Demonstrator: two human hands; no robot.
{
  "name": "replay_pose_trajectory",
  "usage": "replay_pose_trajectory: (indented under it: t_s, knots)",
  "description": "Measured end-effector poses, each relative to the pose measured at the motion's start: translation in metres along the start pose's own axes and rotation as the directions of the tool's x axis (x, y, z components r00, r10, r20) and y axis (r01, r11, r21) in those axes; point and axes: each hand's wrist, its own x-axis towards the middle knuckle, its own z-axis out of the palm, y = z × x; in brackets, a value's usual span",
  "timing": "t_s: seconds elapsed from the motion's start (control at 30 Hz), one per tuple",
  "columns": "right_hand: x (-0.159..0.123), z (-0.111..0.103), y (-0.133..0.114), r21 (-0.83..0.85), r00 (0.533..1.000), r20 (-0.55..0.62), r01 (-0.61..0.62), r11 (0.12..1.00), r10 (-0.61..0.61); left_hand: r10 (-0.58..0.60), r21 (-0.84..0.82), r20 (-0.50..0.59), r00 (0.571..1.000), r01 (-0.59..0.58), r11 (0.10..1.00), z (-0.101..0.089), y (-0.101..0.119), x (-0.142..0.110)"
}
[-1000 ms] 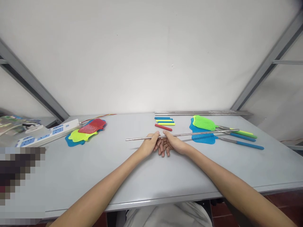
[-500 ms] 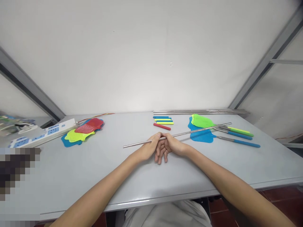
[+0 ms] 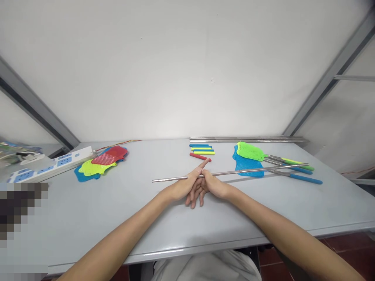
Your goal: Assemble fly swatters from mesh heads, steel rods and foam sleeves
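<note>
A long thin steel rod [image 3: 252,170] lies across the middle of the grey table [image 3: 88,218], held just above it near its midpoint. My left hand [image 3: 183,186] pinches the rod, with the index finger stretched out toward a red sleeve [image 3: 199,157]. My right hand [image 3: 212,184] grips the same rod right beside the left, the fingers of both hands overlapping under it. The rod's right end passes over the handles of finished fly swatters [image 3: 250,156].
Blue and yellow handle sleeves [image 3: 202,149] lie behind the red one. More steel rods [image 3: 249,139] lie along the wall. Loose swatter heads [image 3: 101,164] in red, yellow and blue are stacked at the left beside a white power strip [image 3: 49,166].
The rod, tilted up at its right end half a second ago, has levelled and slid right. My left index finger has stretched out. Both hands have drawn slightly nearer me.
</note>
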Motion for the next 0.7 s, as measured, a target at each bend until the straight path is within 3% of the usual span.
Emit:
replay_pose_trajectory:
  t_s: [0.17, 0.43, 0.7]
  knots:
    - [-0.0008, 0.002, -0.0016, -0.031, 1.0, -0.005, -0.007, 0.999, 0.007, -0.015, -0.044, 0.014, 1.0, 0.016, 0.999, -0.0004, 0.0001, 0.0007]
    - [-0.0023, -0.0027, -0.0001, -0.107, 0.996, -0.081, -0.029, 0.994, 0.02, 0.04, 0.007, -0.097, 0.994, -0.039, 0.999, 0.0048, 0.009, -0.0002]
    - [-0.0013, 0.0023, 0.0028, -0.158, 0.984, -0.178, -0.034, 0.987, 0.006, 0.046, 0.046, -0.154, 0.987, -0.039, 0.998, 0.0073, 0.0005, 0.0038]
